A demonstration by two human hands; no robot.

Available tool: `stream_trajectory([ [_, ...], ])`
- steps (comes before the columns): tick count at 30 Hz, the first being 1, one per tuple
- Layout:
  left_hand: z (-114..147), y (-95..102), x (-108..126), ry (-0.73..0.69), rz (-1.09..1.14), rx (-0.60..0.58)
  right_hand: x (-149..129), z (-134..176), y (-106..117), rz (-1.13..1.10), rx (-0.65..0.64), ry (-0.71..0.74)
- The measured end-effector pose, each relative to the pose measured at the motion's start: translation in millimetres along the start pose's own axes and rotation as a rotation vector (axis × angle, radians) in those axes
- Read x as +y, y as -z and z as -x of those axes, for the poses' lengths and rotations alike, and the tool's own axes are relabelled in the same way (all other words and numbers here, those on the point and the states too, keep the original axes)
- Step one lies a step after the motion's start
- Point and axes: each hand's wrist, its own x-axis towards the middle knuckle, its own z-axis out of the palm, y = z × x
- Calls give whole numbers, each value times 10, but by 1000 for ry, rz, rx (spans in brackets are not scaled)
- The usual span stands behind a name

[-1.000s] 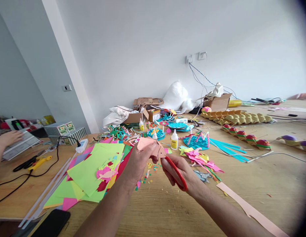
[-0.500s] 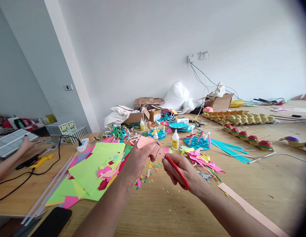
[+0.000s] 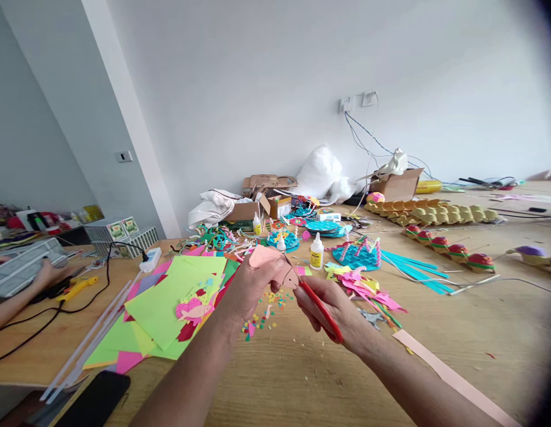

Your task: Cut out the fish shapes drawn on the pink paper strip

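Observation:
My left hand [image 3: 251,287] pinches a piece of pink paper [image 3: 286,274] that has dark drawn lines on it. Red-handled scissors [image 3: 322,311] are gripped in my right hand [image 3: 331,296], their blades up against the paper's right edge and mostly hidden. Both hands are raised over the table, close together. Below them lie scattered paper confetti bits [image 3: 261,323]. Left of my left hand, small cut-out paper fish [image 3: 196,309] rest on a pile of green paper sheets [image 3: 157,308].
Just beyond the hands stands a white glue bottle [image 3: 317,254]. Blue decorated plates [image 3: 357,255], pink paper scraps [image 3: 355,284] and blue strips [image 3: 417,270] lie to the right. A black phone [image 3: 95,398] is at the near left. Another person's hand [image 3: 48,274] holds a grey box [image 3: 21,270] at far left.
My hands, the pink paper and the scissors stay nearly in place, with the paper tilted slightly. At far left, the other person's grey box has shifted and a second hand shows behind it.

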Motion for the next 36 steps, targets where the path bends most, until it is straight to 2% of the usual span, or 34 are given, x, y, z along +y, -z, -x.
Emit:
stream_trajectory([
  [10, 7, 80, 9, 14, 4, -7, 8, -12, 2, 101, -4, 26],
  [20, 14, 93, 65, 14, -61, -81, -55, 18, 12, 44, -51, -6],
  [29, 14, 124, 37, 44, -42, -76, -34, 12, 21, 32, -63, -25],
  [36, 6, 154, 23, 22, -28, -152, -42, 15, 16, 22, -72, -32],
])
